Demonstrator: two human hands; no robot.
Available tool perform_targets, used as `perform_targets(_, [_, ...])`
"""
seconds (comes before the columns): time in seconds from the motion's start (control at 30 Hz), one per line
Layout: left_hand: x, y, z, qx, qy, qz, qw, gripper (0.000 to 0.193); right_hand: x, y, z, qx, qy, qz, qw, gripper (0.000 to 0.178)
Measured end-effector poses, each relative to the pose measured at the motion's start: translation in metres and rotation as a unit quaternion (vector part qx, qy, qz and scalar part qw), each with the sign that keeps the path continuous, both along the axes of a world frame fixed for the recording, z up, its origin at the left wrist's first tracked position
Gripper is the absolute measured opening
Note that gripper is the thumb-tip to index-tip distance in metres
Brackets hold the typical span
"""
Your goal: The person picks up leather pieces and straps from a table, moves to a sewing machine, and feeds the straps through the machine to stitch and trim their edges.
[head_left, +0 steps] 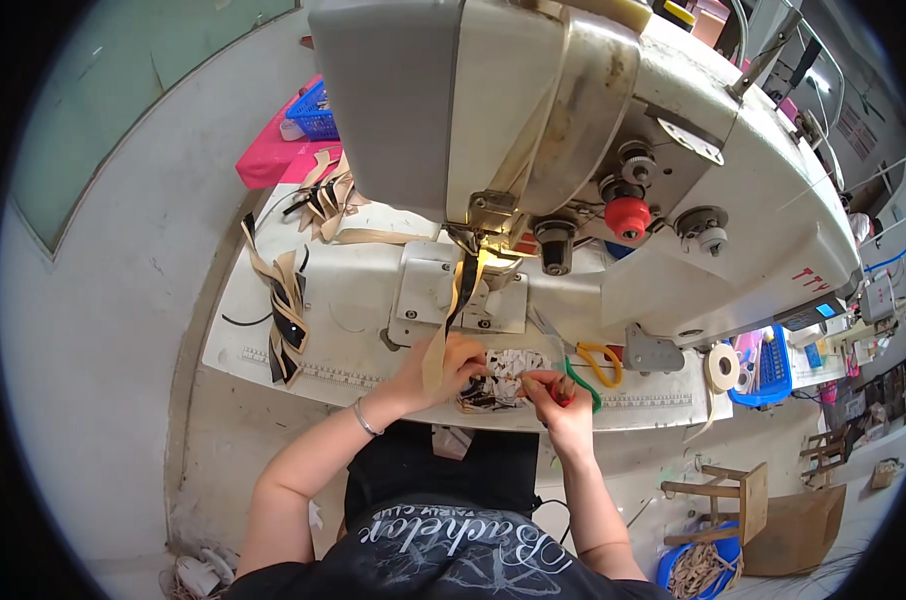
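Note:
My left hand (441, 372) is closed, its fingertips curled together over the left side of a patch of small white and dark pieces (510, 372) at the table's front edge. A beige and black fabric strip (457, 300) hangs from the sewing machine's needle area (485, 245) and runs down across my left hand. My right hand (558, 398) is closed in a pinch at the right side of the same pieces. Something red shows at its fingers, and a green handle (584, 387) lies just beside it. What either hand pinches is too small to make out.
Orange-handled scissors (600, 364) lie right of the machine bed. Bundled beige and black strips (287, 315) lie on the left of the table (363, 290). A tape roll (721, 368) and a blue basket (770, 370) are at right. Below stands a wooden stool (733, 495).

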State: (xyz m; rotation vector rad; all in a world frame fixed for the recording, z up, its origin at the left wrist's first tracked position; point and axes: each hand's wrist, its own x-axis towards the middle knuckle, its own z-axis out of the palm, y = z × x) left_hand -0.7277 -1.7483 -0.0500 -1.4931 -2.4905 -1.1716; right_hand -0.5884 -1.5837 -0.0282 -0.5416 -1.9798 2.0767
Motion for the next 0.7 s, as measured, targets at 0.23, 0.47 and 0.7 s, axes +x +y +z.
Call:
perform_targets(0.23, [0.014,0.005,0.013,0.087,-0.346,0.006,0.934,0.014,-0.014,0.001,-0.017,-0.09,0.093,0.014,0.992,0.022])
perform_targets(0.47, [0.013,0.008,0.017,0.089,-0.346,-0.031,0.933,0.018,-0.025,-0.001,-0.012,-0.141,0.09,-0.005,0.986,0.024])
perform_targets(0.7, [0.016,0.009,0.014,0.106,-0.383,-0.026,0.917,0.02,-0.024,0.0,-0.013,-0.182,0.091,0.036,0.978,0.025])
